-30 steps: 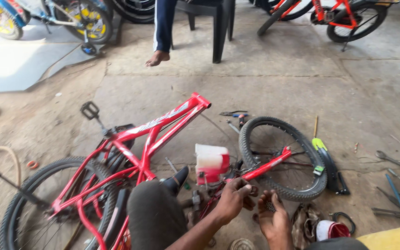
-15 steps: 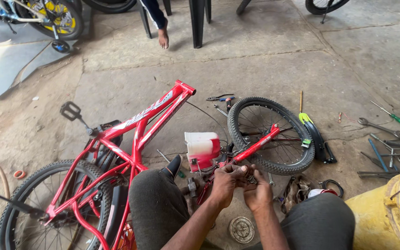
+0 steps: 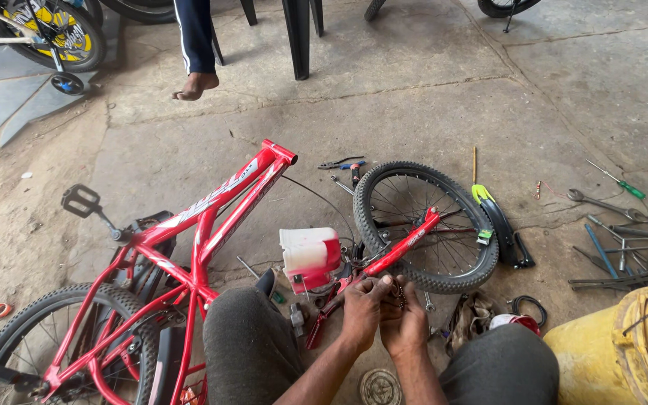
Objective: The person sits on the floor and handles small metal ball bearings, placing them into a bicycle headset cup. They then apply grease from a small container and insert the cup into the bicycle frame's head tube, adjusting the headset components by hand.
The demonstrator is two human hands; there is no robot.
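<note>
Red bike frame [image 3: 211, 217] lies on the concrete floor, up and to the left of both hands. 2 hands, pressed together between the knees: left hand [image 3: 364, 309] and right hand [image 3: 406, 322], knuckles up, fingers curled in around a small dark beaded part, prob. a bearing ring [image 3: 397, 290], pinched between the fingertips. Both forearms come in from the bottom edge, wrists nearly touching.

Just above the hands: 1 loose wheel [image 3: 425, 225] flat on the floor w/ 1 red fork [image 3: 403, 247] across it, fork's lower end just beside the left hand. 1 red-and-white tub [image 3: 310, 259] up-left of the left hand, near. 1 more wheel [image 3: 46, 337] on the frame, far left. 1 pedal [image 3: 82, 200] sticks up beyond it.

Right of the right hand: 1 black mudguard w/ green tip [image 3: 500, 225], a spread of spanners and rods [image 3: 624, 240] further out, count unclear, 1 green-handled screwdriver [image 3: 618, 181], 1 yellow drum [image 3: 616, 349] at the right edge. Far off, another person's bare foot [image 3: 196, 85].
</note>
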